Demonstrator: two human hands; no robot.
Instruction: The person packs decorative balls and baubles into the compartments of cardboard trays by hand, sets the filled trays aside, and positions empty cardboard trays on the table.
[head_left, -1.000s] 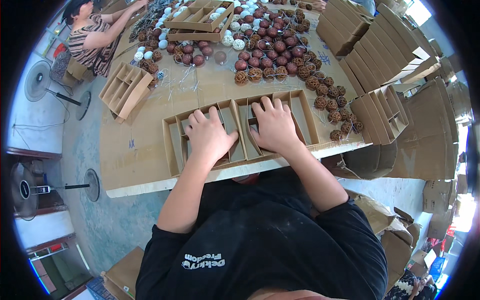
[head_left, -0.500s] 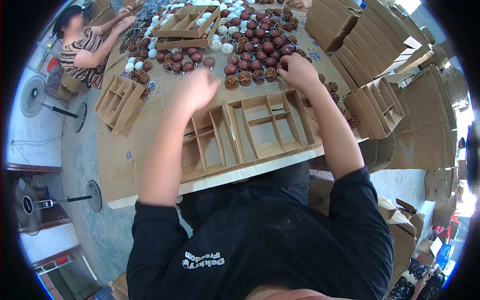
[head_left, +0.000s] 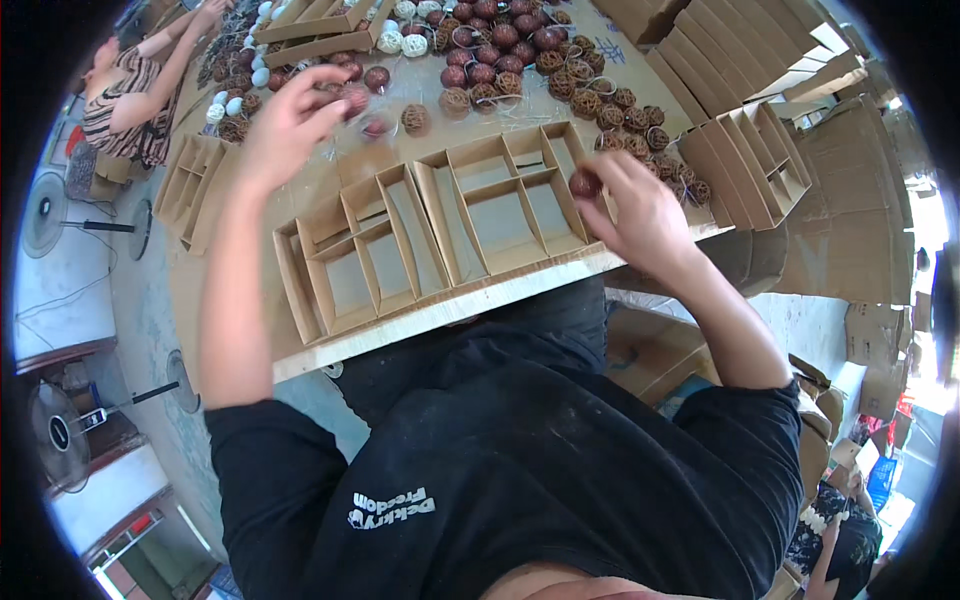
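Observation:
My right hand [head_left: 640, 205] grips a dark red ball [head_left: 585, 184] between thumb and fingers, beside the right end of the divided cardboard boxes. My left hand [head_left: 290, 125] is raised over the table, beyond the left box, blurred, its thumb and fingers curved around another dark red ball [head_left: 352, 99]. Just past its thumb is a smeared reddish ball [head_left: 375, 126]; a brown wicker ball [head_left: 413, 120] lies farther right. In front of me stand two divided boxes side by side, a left box [head_left: 378, 262] and a right box [head_left: 497, 220]. No balls show in their compartments.
Dark red balls [head_left: 505, 37] and wicker balls [head_left: 585, 103] cover the far side. White balls [head_left: 414, 45] lie near stacked trays [head_left: 318, 50]. Divided boxes stand at left [head_left: 190, 185] and right [head_left: 745, 165]. A person [head_left: 130, 95] works at far left.
My right hand has come back toward me from the pile, now with a dark red ball. My left hand has moved left. The view has shifted, bringing the boxes more fully into sight.

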